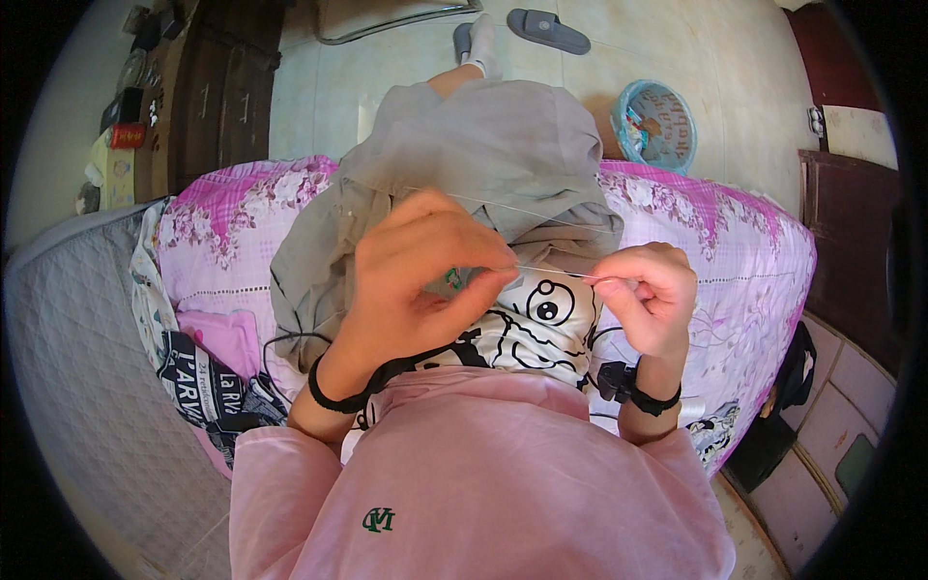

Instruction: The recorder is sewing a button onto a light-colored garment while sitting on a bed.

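Note:
A thin pale thread (pixel 553 272) is stretched between my two hands above my lap. The thumb and forefinger of my left hand (pixel 416 256) pinch its left end. My right hand (pixel 655 295) is closed on the other end, fingers curled and thumb pressed against the forefinger. Whether a needle is in either pinch is too small to tell. A second strand runs loosely past my left hand over the grey cloth (pixel 483 126) covering my legs. Below the hands lies white fabric with a black cartoon face (pixel 549 307). Something small and green (pixel 452 278) shows through the loop of my left fingers.
I sit on a bed with a pink floral sheet (pixel 715 251). Dark printed cloth (pixel 198 382) and a pink cloth lie at my left. A blue plastic basket (pixel 657 126) and grey slippers (pixel 548 31) are on the floor. Dark wooden furniture (pixel 217 97) stands far left.

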`<action>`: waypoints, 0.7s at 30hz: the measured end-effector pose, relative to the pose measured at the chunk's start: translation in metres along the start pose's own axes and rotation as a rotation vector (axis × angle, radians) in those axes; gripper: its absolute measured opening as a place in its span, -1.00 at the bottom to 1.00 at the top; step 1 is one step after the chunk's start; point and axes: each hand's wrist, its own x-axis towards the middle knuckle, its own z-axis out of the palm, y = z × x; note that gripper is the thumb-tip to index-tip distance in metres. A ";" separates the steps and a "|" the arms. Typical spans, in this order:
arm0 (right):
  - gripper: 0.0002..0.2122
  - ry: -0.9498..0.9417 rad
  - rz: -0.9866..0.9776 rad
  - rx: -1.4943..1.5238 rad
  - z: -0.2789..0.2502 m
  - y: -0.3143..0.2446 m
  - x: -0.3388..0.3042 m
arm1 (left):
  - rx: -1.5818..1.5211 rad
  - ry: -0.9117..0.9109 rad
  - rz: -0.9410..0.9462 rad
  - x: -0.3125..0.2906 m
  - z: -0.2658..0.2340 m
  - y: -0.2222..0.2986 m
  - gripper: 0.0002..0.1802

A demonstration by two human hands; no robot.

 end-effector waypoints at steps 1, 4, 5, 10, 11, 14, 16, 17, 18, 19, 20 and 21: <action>-0.97 0.023 0.005 -0.016 -0.002 0.002 -0.003 | 0.002 0.000 -0.001 0.001 -0.001 0.001 -0.84; -0.95 0.067 0.023 0.025 -0.006 0.011 -0.010 | 0.248 -0.009 0.079 0.001 -0.005 0.002 -0.83; -0.95 0.067 0.022 0.026 -0.007 0.013 -0.012 | 0.270 -0.008 0.079 0.001 -0.006 0.001 -0.82; -0.95 0.129 0.042 -0.004 -0.011 0.020 -0.018 | 0.279 0.029 0.082 -0.001 -0.006 -0.004 -0.82; -0.95 0.129 0.041 -0.005 -0.013 0.022 -0.020 | 0.272 0.034 0.082 -0.001 -0.006 -0.004 -0.82; -0.94 0.191 0.130 0.061 -0.017 0.028 -0.026 | 0.268 0.050 0.076 -0.001 -0.007 -0.006 -0.82; -0.94 0.242 0.161 0.039 -0.019 0.031 -0.029 | 0.266 0.056 0.071 -0.002 -0.008 -0.007 -0.82; -0.94 0.242 0.160 0.038 -0.020 0.032 -0.030 | 0.275 0.049 0.072 -0.003 -0.009 -0.007 -0.82; -0.94 0.249 0.166 0.034 -0.021 0.033 -0.031 | 0.284 0.041 0.073 -0.003 -0.009 -0.008 -0.81; -0.95 0.255 0.173 0.031 -0.021 0.033 -0.032 | 0.284 0.041 0.073 -0.003 -0.009 -0.007 -0.81; -0.95 0.255 0.173 0.030 -0.021 0.033 -0.033 | 0.281 0.039 0.067 -0.002 -0.010 -0.006 -0.81; -0.95 0.261 0.207 0.020 -0.022 0.032 -0.033 | 0.278 0.037 0.061 -0.002 -0.010 -0.006 -0.81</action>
